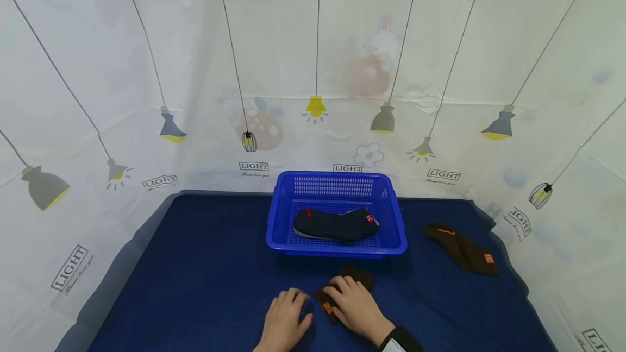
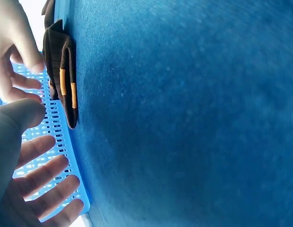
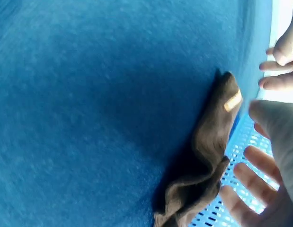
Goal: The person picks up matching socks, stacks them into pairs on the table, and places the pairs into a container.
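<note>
My right hand [image 1: 356, 304] is over a brown sock [image 1: 323, 300] on the dark blue cloth, its fingers spread and loosely bent. It hides the sock's middle. An orange label shows at the sock's near left end, and in the left wrist view the sock [image 2: 56, 61] shows two layers with orange marks. From the right wrist, the sock [image 3: 210, 137] looks wavy, with its far end bunched. Just left of it, my left hand [image 1: 285, 316] is over the cloth, thumb apart from the relaxed fingers and nothing held.
A blue plastic basket [image 1: 337, 251] stands beyond the hands with dark socks [image 1: 337, 225] lying in it, marked in red. Another brown sock [image 1: 462, 249] with an orange label lies at the right. Behind the cloth [image 1: 205, 265] rises a white sheet [image 1: 293, 53] printed with lamps.
</note>
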Demonstrator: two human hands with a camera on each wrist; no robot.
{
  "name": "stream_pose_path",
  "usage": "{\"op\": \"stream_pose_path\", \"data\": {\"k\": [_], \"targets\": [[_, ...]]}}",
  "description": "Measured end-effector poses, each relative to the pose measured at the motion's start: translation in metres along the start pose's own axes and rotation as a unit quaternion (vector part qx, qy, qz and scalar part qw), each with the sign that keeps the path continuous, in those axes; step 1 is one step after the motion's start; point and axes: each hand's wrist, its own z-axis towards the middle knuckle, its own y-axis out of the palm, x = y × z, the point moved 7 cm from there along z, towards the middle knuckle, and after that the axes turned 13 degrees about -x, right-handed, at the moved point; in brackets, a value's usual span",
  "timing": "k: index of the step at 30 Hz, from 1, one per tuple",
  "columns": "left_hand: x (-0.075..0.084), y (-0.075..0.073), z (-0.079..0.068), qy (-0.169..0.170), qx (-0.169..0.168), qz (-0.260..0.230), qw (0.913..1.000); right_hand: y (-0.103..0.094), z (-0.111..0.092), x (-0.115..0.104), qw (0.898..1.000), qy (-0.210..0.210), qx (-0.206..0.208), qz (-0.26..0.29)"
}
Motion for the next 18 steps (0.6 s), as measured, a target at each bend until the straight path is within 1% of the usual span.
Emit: {"op": "stream_pose_path", "data": {"k": [1, 3, 5, 8, 12, 18], "targets": [[-0.001, 0.000, 0.000, -0.001, -0.001, 0.000, 1.0000, -0.003, 0.001, -0.004, 1.000, -0.008, -0.020, 0.010], [-0.002, -0.001, 0.000, -0.002, -0.003, -0.002, 1.0000, 0.001, 0.002, -0.007, 0.998, -0.012, -0.063, 0.023], [-0.003, -0.002, -0.001, -0.004, -0.003, -0.002, 1.0000, 0.000, 0.003, -0.010, 0.993, 0.002, -0.109, 0.035], [-0.003, -0.003, -0.002, -0.003, 0.001, -0.001, 1.0000, 0.002, 0.003, -0.010, 0.987, 0.020, -0.154, 0.041], [-0.004, -0.002, -0.002, -0.002, 0.002, 0.002, 1.0000, 0.005, 0.004, -0.011, 0.984, 0.027, -0.171, 0.044], [-0.005, -0.001, -0.002, -0.002, 0.001, 0.000, 1.0000, 0.009, 0.006, -0.012, 0.984, 0.023, -0.173, 0.044]]}}
